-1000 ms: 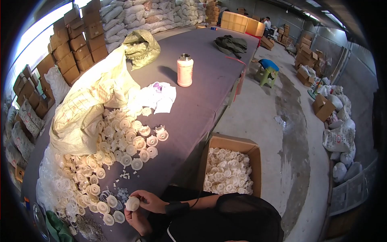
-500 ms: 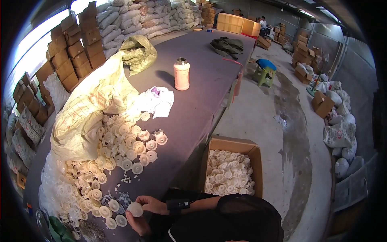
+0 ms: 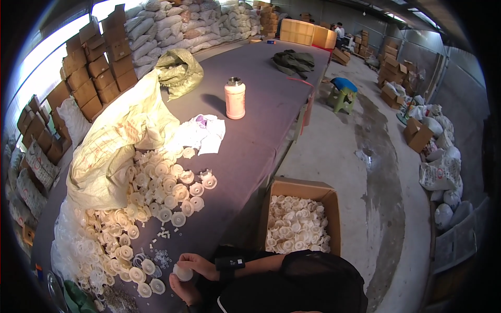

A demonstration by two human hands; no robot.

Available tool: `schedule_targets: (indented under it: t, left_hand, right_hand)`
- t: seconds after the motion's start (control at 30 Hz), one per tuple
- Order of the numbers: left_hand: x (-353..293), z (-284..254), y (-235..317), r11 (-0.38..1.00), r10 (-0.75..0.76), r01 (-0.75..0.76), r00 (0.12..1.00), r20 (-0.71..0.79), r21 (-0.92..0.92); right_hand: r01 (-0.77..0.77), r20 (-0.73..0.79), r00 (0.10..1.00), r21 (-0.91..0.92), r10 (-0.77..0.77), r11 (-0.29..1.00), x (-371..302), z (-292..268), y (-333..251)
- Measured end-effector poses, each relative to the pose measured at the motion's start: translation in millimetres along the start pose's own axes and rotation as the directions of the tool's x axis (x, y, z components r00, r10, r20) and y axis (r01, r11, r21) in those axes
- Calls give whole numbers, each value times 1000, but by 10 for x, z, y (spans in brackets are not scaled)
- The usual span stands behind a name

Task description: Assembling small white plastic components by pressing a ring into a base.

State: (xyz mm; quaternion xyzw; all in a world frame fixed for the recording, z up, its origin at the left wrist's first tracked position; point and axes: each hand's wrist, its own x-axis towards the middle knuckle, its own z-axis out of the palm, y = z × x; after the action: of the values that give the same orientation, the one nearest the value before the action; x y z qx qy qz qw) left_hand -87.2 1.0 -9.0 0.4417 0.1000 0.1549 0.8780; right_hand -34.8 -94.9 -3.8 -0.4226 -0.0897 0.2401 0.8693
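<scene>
Bottom centre of frame: I've got one off-white flanged plastic disc (image 3: 183, 273), held between both hands. Right hand (image 3: 200, 265), black band (image 3: 229, 262) at the wrist, is closed on its upper right edge; left hand (image 3: 183, 290) grips from below, fingers curled at the lower left edge. Finger detail under the disc hidden. Part is round, so no long axis to line up; face looks tilted up toward me, slightly blurred.

Key relation, my read: disc sits between two sides. Clear little rings (image 3: 163, 257) lie just beside it, up and left, nearer the right hand than the left. Open carton (image 3: 308, 186), full of similar pale parts (image 3: 296, 224), is up and right, well apart, on the right forearm's side. Right hand is the nearer one both ways.

Further out: short white plastic bits (image 3: 164, 232) above the rings, then the heap of flanged discs (image 3: 125, 229) at left, running up to the woven sack (image 3: 102, 167). Beyond, white cloth (image 3: 210, 136) and pink bottle (image 3: 235, 101), upright on the dark tabletop (image 3: 255, 130). Crumpled dark garment (image 3: 293, 61) at top centre.
</scene>
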Motion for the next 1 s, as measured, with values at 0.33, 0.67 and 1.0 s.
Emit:
schedule_targets:
  t: [0.33,0.67,1.0]
  left_hand:
    - [-57,178,137,964,-35,39,999,-22,265]
    - [109,64,-57,991,11,18,976,-216,132]
    - [178,76,34,554,245,-448,893,377,702]
  right_hand:
    - [-245,-87,965,35,247,969,2,27,-36]
    - [72,-126,987,-176,-95,982,-68,34,83]
    - [-93,-390,894,325,223,941,-219,-716,-163]
